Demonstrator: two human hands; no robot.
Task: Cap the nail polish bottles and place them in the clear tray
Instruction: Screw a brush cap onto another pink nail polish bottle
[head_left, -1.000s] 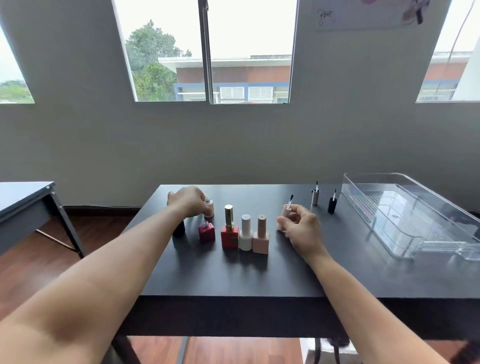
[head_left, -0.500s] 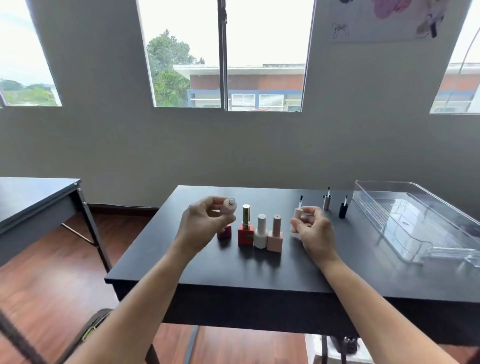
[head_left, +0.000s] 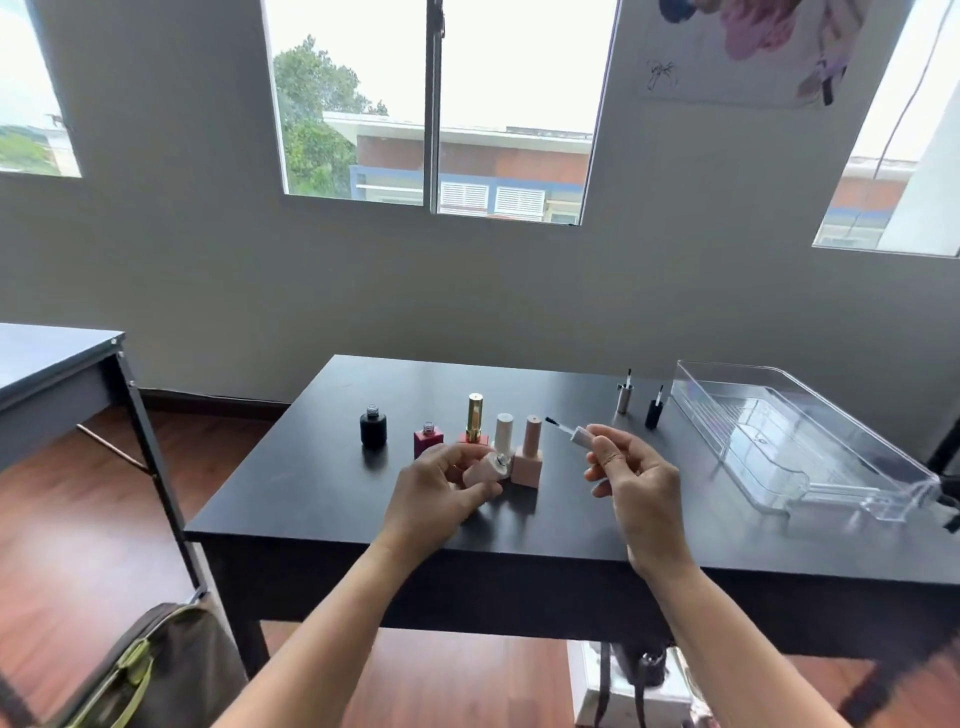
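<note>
My left hand (head_left: 439, 493) grips an uncapped pale pink bottle (head_left: 485, 470), tilted with its neck toward the right. My right hand (head_left: 631, 480) holds a pale brush cap (head_left: 576, 434), its brush pointing left toward that bottle but apart from it. On the black table (head_left: 322, 499) stand an open black bottle (head_left: 373, 427), an open dark red bottle (head_left: 428, 439), a gold-capped red bottle (head_left: 474, 423), a white capped bottle (head_left: 503, 434) and a pink capped bottle (head_left: 529, 452). The clear tray (head_left: 810, 447) lies at the right and holds nothing.
Two loose brush caps stand upside down near the tray: a silver cap (head_left: 624, 395) and a black cap (head_left: 653, 410). A second table (head_left: 57, 364) is at the left, and a bag (head_left: 156, 670) sits on the wooden floor below.
My left hand lifted the pink bottle off the row and brought it nearer me. My right hand raised the brush cap off the table and turned its brush toward the bottle.
</note>
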